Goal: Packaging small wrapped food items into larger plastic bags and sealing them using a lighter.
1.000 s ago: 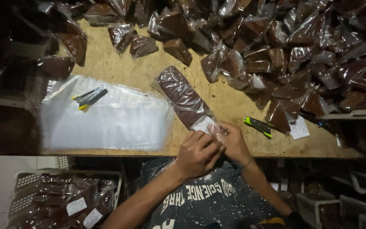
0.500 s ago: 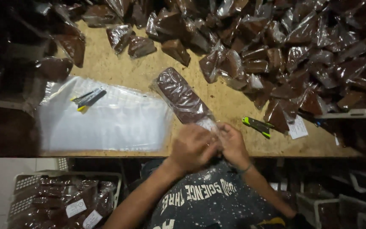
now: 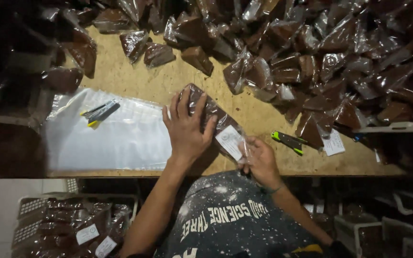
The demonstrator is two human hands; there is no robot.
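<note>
Left hand (image 3: 186, 128) lies flat, fingers spread, hiding much of the long clear plastic bag of brown powder (image 3: 210, 112); right hand (image 3: 260, 157) pinches its labelled end on the wooden tabletop (image 3: 135, 79).

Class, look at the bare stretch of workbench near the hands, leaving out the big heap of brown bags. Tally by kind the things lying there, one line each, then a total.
Brown filled bag under the hands: 1
Stack of clear empty bags: 1
Green-and-black cutter: 1
Loose white paper slip: 1
Small tool lying on the clear stack: 1
Total: 5
</note>
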